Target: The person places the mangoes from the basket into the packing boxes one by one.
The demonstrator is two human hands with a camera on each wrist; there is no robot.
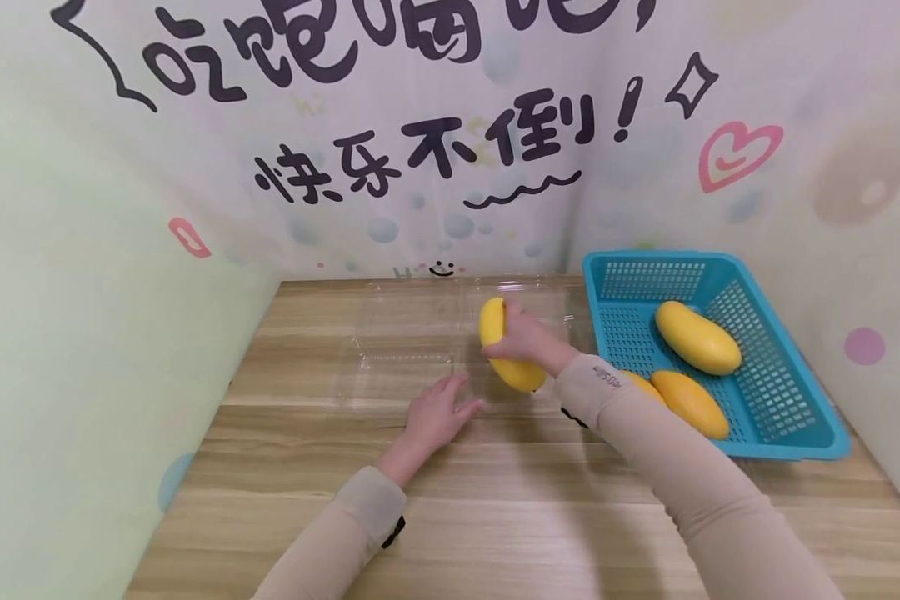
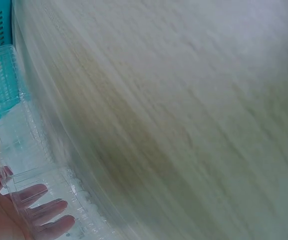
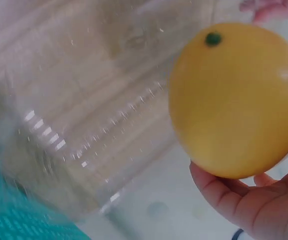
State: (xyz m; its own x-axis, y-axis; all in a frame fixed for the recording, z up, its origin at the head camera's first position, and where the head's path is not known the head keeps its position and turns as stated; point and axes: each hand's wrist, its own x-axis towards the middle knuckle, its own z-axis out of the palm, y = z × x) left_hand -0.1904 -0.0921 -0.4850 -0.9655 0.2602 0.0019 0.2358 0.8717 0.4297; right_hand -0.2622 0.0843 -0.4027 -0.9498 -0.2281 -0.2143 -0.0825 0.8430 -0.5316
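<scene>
In the head view my right hand (image 1: pixel 528 337) grips a yellow mango (image 1: pixel 516 375) above the right half of a clear plastic clamshell box (image 1: pixel 397 367). The right wrist view shows this mango (image 3: pixel 238 100) end-on, its small green stem spot facing the camera and my fingers around its lower side. My left hand (image 1: pixel 437 410) lies at the near edge of the box, around its middle. The left wrist view has its fingers (image 2: pixel 49 212) extended and spread against the transparent plastic. The box lies unfolded on the table with both halves side by side.
A blue perforated basket (image 1: pixel 791 350) stands to the right of the box. Inside are a large mango (image 1: pixel 697 337), another mango (image 1: pixel 690 404) and a third one partly hidden by my right sleeve. A printed curtain (image 1: pixel 420 225) borders the wooden table (image 1: pixel 307 492) behind.
</scene>
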